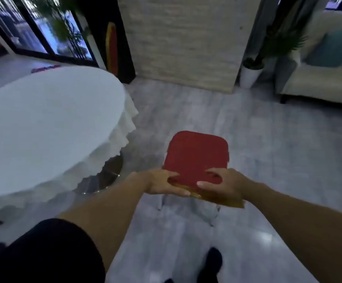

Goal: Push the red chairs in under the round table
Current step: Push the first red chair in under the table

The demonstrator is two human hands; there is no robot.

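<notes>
One red chair (196,158) stood on the grey, marbled floor (268,139), well apart from the round counter (43,123) at the left, which was covered by a white cloth whose scalloped hem hung over a shiny metal base (109,174). Behind rose a pale stone-clad pillar (186,37); dark-framed windows (43,31) filled the far left, and a cream sofa (319,78) with one blue cushion (333,48) sat at the right beside one white pot (248,73) holding a green plant. Two hands were in view. Seen from above, the chair showed a square seat of red fabric with rounded corners, a gold top rail along its back, and pale legs below. Its back faced the person, and the left hand (166,183) and right hand (221,185) both gripped that top rail, fingers curled over onto the red fabric. One dark shoe (212,262) showed at the bottom edge.
</notes>
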